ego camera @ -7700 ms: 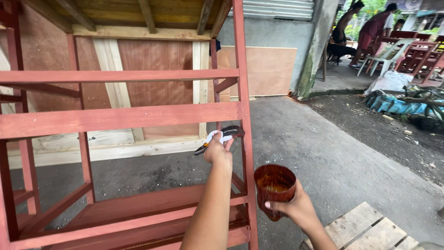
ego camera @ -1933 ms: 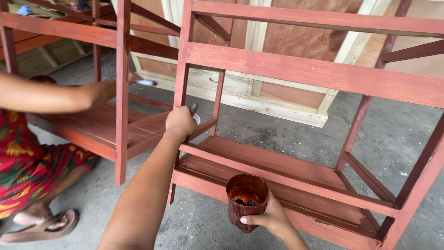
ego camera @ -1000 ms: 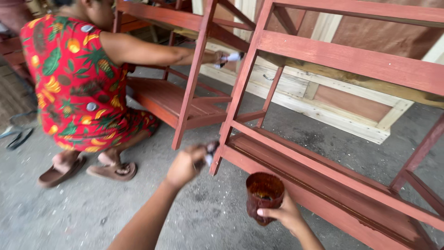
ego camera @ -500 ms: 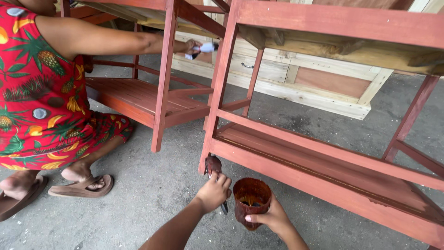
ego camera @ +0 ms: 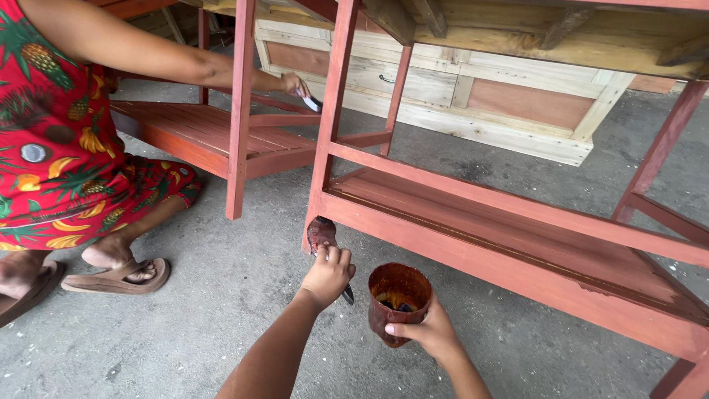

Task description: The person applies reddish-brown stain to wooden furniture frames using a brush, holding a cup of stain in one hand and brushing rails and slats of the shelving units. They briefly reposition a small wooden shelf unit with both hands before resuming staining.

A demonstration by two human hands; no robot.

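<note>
My left hand [ego camera: 326, 275] grips a paintbrush [ego camera: 323, 235] whose stained bristles press against the bottom of the front left leg of a red-painted wooden rack [ego camera: 473, 214]. Just to the right, my right hand [ego camera: 432, 334] holds a paint-smeared cup [ego camera: 398, 298] with dark reddish paint inside, low above the concrete floor. The rack's lower shelf runs off to the right.
A person in a red fruit-print outfit [ego camera: 59, 140] squats at left in sandals, their hand [ego camera: 295, 83] brushing a second red rack [ego camera: 214, 137]. Bare wooden panels [ego camera: 458, 96] lean behind. An unpainted plank top spans overhead. Grey concrete floor [ego camera: 185, 318] lies below.
Over the earlier frames my view dropped from the rack's upper rails to its base. My left hand brought the brush down to the foot of the leg; the cup stayed in my right hand.
</note>
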